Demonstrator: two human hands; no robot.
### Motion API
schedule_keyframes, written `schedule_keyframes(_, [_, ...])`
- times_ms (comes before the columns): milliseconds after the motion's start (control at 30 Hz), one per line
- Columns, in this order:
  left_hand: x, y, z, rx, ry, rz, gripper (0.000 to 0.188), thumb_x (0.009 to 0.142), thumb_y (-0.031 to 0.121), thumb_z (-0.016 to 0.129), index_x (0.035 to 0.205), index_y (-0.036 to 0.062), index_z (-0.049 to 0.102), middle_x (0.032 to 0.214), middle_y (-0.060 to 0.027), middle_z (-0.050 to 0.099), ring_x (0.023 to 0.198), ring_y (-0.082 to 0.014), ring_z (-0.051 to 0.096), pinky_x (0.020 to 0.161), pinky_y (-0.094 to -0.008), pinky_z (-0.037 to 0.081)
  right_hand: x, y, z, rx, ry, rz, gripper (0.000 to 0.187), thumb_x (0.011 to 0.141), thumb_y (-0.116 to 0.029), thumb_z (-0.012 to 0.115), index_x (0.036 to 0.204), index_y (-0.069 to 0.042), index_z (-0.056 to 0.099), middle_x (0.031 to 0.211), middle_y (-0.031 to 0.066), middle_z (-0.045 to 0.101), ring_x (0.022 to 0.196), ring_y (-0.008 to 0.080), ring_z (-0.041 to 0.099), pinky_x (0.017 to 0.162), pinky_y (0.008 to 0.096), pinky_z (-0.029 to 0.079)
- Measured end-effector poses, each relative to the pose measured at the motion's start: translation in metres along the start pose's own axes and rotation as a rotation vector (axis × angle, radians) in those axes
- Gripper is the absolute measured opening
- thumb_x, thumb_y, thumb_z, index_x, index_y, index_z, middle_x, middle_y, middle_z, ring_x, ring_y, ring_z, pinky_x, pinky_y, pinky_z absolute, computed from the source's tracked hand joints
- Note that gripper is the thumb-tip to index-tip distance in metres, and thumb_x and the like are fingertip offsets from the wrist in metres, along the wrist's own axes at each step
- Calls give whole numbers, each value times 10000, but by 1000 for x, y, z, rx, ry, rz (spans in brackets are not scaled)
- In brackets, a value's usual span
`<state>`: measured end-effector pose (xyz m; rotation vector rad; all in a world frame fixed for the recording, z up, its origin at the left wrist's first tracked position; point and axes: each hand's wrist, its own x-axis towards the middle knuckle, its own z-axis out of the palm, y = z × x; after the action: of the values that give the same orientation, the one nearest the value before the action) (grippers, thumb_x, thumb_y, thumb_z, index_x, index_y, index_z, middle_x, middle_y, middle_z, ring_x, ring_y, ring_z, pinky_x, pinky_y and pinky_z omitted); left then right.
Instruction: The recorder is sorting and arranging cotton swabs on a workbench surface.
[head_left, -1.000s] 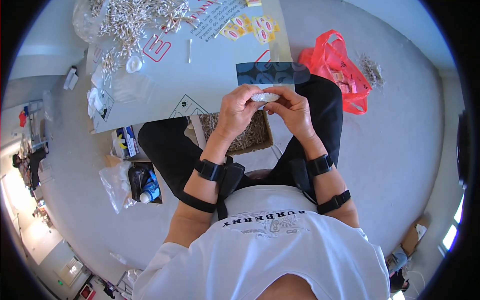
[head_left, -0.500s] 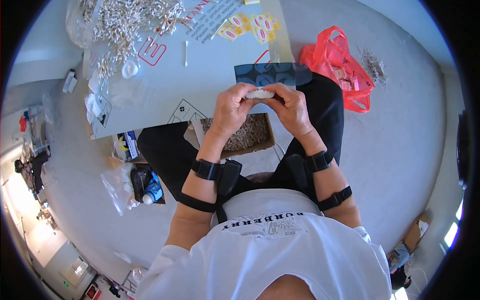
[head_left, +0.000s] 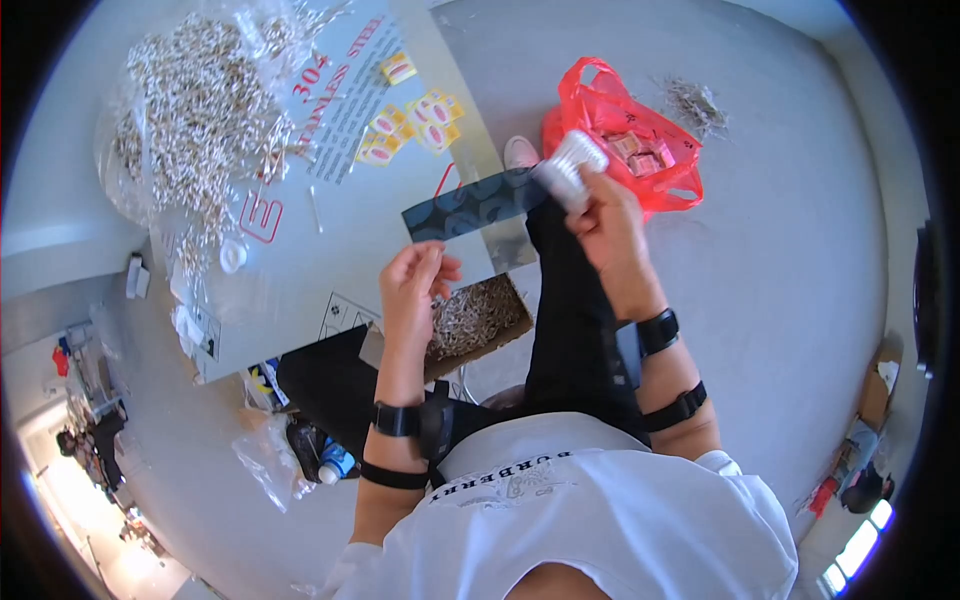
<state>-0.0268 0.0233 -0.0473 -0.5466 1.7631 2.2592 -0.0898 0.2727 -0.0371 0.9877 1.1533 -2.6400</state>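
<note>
Raised over the table's right edge, my right hand (head_left: 613, 230) is closed around a white bundle of cotton swabs (head_left: 572, 170), smeared by motion. My left hand (head_left: 410, 290) hovers by the near table edge, above a cardboard box (head_left: 517, 337) filled with small swab-like sticks. Its fingers are loosely curled and apart, with nothing visible in them. A dark translucent strip (head_left: 465, 210) lies between the hands on the table. A large heap of loose cotton swabs (head_left: 200, 110) covers the far left, partly in clear plastic. One swab (head_left: 316, 210) lies apart.
Yellow-and-white labels (head_left: 432, 122) lie on the sheet-covered table (head_left: 290, 270), with a round white piece (head_left: 233, 256) near the heap. Right of the table, an opened red plastic bag (head_left: 570, 115) holds small packs. Beyond it, loose sticks (head_left: 696, 106) lie on the floor.
My hands have parted from around the white bundle. The right carried it outward to the right, toward the red bag; the left let go and moved left. The view has shifted too.
</note>
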Motion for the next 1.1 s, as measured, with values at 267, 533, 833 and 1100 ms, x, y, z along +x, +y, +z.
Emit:
schedule_keyframes(267, [-6,-14,-13,75,36,-78,215,963,196,600,1002,-13,634,839,-112,682,689,-149,653,543,-219,466,86,-78,-82,143,241,-224,169,939,-174,646,994,-17,618,850,78,653,624,122,543,484,231,411])
schedule_keyframes(533, [-4,-16,-13,97,36,-88,207,970,187,596,1031,-9,625,856,-111,674,674,-150,639,533,-236,462,131,-56,-147,255,6,123,149,952,-120,575,1086,-60,555,946,97,678,611,129,556,506,233,419])
schedule_keyframes(833, [-12,22,-69,118,358,156,119,913,88,620,829,4,631,666,-27,605,558,-73,543,492,-218,413,67,-39,-59,-162,-173,-137,239,937,-85,606,1153,13,631,933,76,666,726,87,558,600,210,442])
schedule_keyframes(1100, [12,50,-249,345,948,342,41,815,33,665,802,-3,651,663,-64,623,575,-144,587,565,-274,484,-4,43,36,-430,-263,-81,178,947,-63,580,1096,19,633,870,106,685,654,86,556,555,191,441])
